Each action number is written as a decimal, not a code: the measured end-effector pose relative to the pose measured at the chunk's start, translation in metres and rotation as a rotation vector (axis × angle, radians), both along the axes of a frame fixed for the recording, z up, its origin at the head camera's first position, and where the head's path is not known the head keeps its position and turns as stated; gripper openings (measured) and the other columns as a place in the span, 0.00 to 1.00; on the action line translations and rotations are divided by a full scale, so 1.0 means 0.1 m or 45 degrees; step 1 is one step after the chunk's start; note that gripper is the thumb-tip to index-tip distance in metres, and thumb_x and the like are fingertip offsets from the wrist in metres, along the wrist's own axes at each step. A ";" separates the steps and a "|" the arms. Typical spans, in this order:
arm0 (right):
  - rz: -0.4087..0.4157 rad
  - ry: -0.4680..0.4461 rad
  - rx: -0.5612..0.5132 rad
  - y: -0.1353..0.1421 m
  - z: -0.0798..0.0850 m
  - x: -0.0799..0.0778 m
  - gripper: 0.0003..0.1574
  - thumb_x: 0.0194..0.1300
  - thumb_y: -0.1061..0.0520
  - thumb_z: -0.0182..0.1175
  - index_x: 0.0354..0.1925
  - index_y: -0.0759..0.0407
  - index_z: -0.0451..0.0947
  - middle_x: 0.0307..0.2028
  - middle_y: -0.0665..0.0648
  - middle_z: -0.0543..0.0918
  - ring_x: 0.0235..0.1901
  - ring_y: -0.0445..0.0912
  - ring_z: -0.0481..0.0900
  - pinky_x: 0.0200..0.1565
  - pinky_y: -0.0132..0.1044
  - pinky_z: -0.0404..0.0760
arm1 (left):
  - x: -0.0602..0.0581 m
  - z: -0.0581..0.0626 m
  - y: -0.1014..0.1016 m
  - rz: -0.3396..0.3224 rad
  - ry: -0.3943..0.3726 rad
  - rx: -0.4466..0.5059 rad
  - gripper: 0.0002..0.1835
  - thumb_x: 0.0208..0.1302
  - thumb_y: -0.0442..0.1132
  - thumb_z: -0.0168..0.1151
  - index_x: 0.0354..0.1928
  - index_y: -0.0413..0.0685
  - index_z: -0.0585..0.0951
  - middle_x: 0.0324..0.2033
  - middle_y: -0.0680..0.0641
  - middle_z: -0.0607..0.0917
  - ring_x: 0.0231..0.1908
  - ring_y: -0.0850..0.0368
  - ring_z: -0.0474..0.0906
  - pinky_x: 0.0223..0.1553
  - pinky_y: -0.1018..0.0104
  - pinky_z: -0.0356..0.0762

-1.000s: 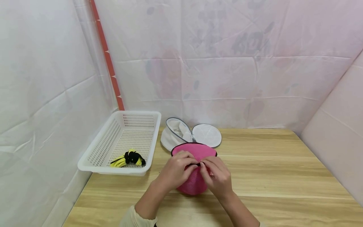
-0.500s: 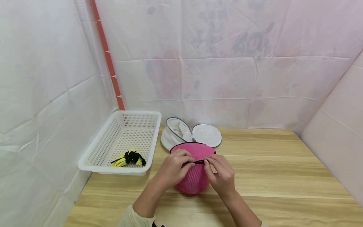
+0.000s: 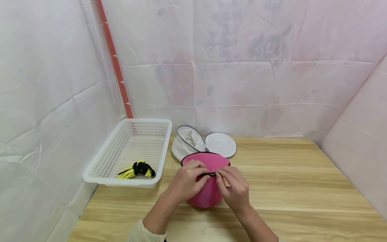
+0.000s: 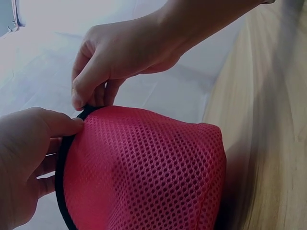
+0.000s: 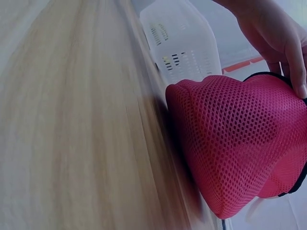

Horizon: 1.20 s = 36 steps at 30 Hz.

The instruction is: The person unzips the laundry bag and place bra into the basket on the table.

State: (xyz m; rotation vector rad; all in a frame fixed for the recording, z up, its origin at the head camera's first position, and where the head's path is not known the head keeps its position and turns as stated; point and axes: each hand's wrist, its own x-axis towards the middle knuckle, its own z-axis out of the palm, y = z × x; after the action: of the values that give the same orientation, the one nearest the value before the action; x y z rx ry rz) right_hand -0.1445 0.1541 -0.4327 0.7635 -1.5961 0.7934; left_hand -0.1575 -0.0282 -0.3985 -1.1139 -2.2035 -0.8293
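A pink mesh laundry bag [image 3: 205, 195] with black trim stands on the table in front of the person. Its lid flap [image 3: 208, 159] is raised at the back. At the near rim, the left hand [image 3: 185, 181] pinches the black edging between thumb and fingers. Close beside it, the right hand [image 3: 234, 186] pinches the same edging, with a short stretch of black rim [image 3: 212, 174] showing between them. In the left wrist view, the left thumb lies on the trim and the right hand [image 4: 124, 52] grips it just beyond. The bag's inside is hidden from the head view.
A white mesh bag [image 3: 181, 151] with grey-blue trim lies behind, its round lid [image 3: 220, 144] folded out to the right. At the left, a white perforated plastic basket [image 3: 102, 179] contains a yellow and black bundle [image 3: 137, 169]. Draped sheets enclose the wooden table [image 3: 287, 188].
The right hand slid a little to the right along the black rim, widening the gap between the hands, then came back slightly. The bag shifted only slightly, and both hands kept pinching it.
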 end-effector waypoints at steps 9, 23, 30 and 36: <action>0.030 0.002 0.036 -0.06 0.00 0.03 0.14 0.67 0.61 0.60 0.28 0.70 0.84 0.28 0.62 0.83 0.29 0.52 0.80 0.42 0.28 0.81 | 0.02 -0.02 0.06 0.013 0.063 -0.046 0.05 0.59 0.38 0.70 0.37 0.49 0.89 0.36 0.57 0.84 0.39 0.64 0.78 0.44 0.77 0.76; 0.010 0.022 0.022 -0.04 0.02 0.01 0.13 0.65 0.63 0.60 0.28 0.70 0.84 0.28 0.61 0.83 0.28 0.52 0.80 0.39 0.29 0.81 | 0.00 -0.02 0.04 -0.017 0.076 -0.030 0.03 0.60 0.37 0.70 0.35 0.49 0.88 0.35 0.56 0.85 0.39 0.63 0.79 0.46 0.76 0.77; -0.043 0.024 0.005 0.01 0.02 -0.01 0.13 0.65 0.62 0.60 0.28 0.70 0.84 0.28 0.62 0.84 0.29 0.52 0.81 0.42 0.28 0.82 | -0.01 -0.02 0.01 -0.049 0.019 0.040 0.03 0.59 0.35 0.71 0.35 0.46 0.88 0.35 0.55 0.84 0.39 0.63 0.79 0.45 0.76 0.77; -0.063 0.026 -0.048 0.06 0.03 -0.04 0.12 0.63 0.63 0.61 0.28 0.71 0.84 0.28 0.63 0.84 0.28 0.52 0.81 0.44 0.26 0.82 | -0.02 -0.01 -0.02 -0.042 -0.050 0.075 0.04 0.59 0.35 0.71 0.35 0.46 0.89 0.35 0.55 0.84 0.39 0.63 0.78 0.44 0.76 0.78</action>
State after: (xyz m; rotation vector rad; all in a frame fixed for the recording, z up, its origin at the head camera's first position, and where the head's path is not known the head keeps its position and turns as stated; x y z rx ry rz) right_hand -0.1483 0.1599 -0.4296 0.7001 -1.5714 0.7753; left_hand -0.1593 -0.0305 -0.3990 -1.1177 -2.1837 -0.9315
